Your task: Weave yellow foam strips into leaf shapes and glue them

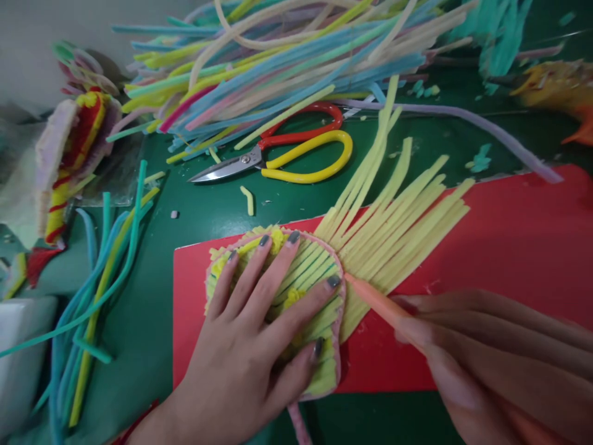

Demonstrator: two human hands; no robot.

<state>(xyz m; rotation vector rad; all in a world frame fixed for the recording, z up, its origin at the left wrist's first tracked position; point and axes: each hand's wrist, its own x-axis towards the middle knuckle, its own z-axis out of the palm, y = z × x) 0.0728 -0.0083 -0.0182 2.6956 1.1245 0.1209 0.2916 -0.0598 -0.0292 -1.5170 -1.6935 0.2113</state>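
My left hand (250, 334) lies flat with fingers spread on a rounded fan-shaped piece (319, 253) of yellow-green pipe-cleaner strips. Pink edging runs around this piece, with brighter yellow bits on its face and a pink stem at the bottom. In my right hand (477, 352) is a slim orange pen (377, 300), gripped like a writing tool, its tip touching the pink edging. Beyond that edge a fan of loose pale yellow strips (393, 241) spreads to the upper right. Both the piece and the strips rest on a red board (500, 247).
Scissors (287, 151) with red and yellow handles lie behind the board. A large heap of coloured pipe cleaners (287, 68) fills the back, and blue-green ones (99, 296) lie left. A finished-looking fan craft (69, 161) stands far left; an orange craft (560, 93) sits back right.
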